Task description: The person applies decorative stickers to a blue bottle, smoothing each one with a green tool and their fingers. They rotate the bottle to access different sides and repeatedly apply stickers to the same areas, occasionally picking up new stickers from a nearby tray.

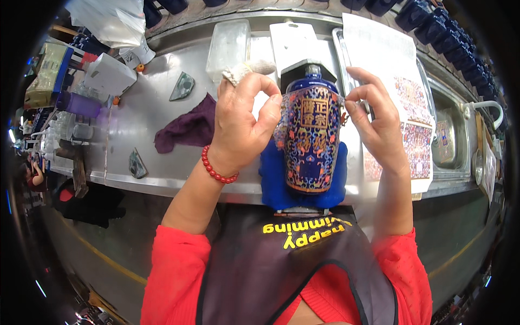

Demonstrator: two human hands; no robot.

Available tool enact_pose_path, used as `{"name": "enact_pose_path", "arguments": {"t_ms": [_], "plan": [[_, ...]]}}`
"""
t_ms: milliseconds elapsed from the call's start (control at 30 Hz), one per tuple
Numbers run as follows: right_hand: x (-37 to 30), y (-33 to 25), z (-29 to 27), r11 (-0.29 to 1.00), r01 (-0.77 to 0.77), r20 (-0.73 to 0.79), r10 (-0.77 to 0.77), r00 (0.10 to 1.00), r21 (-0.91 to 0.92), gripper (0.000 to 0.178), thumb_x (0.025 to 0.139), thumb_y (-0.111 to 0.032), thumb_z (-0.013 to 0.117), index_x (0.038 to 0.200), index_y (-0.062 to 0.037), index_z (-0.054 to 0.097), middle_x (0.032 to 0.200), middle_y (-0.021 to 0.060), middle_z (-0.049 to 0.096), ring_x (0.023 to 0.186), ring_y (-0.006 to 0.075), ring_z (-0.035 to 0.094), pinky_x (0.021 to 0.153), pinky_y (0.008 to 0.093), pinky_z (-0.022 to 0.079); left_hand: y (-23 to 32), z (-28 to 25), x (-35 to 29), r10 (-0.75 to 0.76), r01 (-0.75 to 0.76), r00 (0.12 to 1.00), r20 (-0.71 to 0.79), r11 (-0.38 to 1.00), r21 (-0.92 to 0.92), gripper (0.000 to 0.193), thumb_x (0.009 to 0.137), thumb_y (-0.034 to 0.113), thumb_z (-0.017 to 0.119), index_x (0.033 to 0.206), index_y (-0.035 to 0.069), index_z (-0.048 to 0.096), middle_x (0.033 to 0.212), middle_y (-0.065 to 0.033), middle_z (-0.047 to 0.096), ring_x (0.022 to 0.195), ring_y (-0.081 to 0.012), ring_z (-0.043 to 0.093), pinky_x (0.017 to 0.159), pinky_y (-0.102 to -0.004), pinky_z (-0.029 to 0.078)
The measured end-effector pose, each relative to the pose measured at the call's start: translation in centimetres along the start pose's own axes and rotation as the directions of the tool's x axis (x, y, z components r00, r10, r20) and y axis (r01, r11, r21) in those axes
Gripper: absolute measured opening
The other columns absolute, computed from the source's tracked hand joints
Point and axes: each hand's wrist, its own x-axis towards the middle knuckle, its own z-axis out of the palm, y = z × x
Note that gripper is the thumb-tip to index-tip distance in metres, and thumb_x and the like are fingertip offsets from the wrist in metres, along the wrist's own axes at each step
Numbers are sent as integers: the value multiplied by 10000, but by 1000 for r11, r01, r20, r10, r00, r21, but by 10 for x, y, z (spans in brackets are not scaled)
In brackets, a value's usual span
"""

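A dark blue ceramic bottle (311,84) lies tilted in front of me, its neck pointing away. Over its front spreads a colourful floral decal (313,142) with gold lettering. My left hand (238,116) is closed at the decal's upper left edge, thumb and forefinger pinched on the clear film. A pale cloth wrap (246,70) sits on one of its fingers. Opposite, my right hand (379,122) pinches the decal's upper right edge between thumb and forefinger. Beneath the bottle is a blue pad (337,176); a dark support (290,76) shows behind the neck.
On the metal bench (146,119) at left lie a purple cloth (187,129) and dark angular pieces (182,86). A clear container (230,46) stands farther back. Decal sheets (379,46) lie at right, beside a sink (460,141). Several blue vessels (433,30) line the back right.
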Motion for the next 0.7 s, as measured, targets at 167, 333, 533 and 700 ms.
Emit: {"name": "enact_pose_path", "arguments": {"t_ms": [167,333,533,700], "plan": [[-8,-8,-6,993,92,-25,-94,995,-68,51,931,-46,676,942,-23,631,1345,193,627,1081,248,656,891,347,513,21,-8,-5,172,-169,985,-7,974,150,71,839,94,666,893,71,625,905,-90,632,883,-317,553,837,-404,406],[-23,-19,-13,988,124,-23,-127,992,-92,37,928,-40,670,949,-24,645,1365,193,626,1067,210,643,873,316,509,41,-13,-13,180,-179,984,9,973,146,68,830,95,675,880,80,631,894,-91,635,874,-307,567,832,-406,404],[-41,-40,-21,971,193,-96,-207,974,-140,85,855,-32,712,919,-37,656,1286,183,674,973,269,667,783,341,513,65,-21,-31,167,-166,986,10,974,157,62,836,80,680,884,77,640,893,-71,651,850,-289,565,855,-394,394],[-57,-57,-31,969,210,-89,-222,971,-126,87,856,-43,726,910,-37,658,1276,207,680,1121,325,657,889,391,504,80,-27,-45,186,-185,983,3,976,117,49,852,66,677,890,58,648,857,-43,637,853,-276,558,881,-392,390]]}}
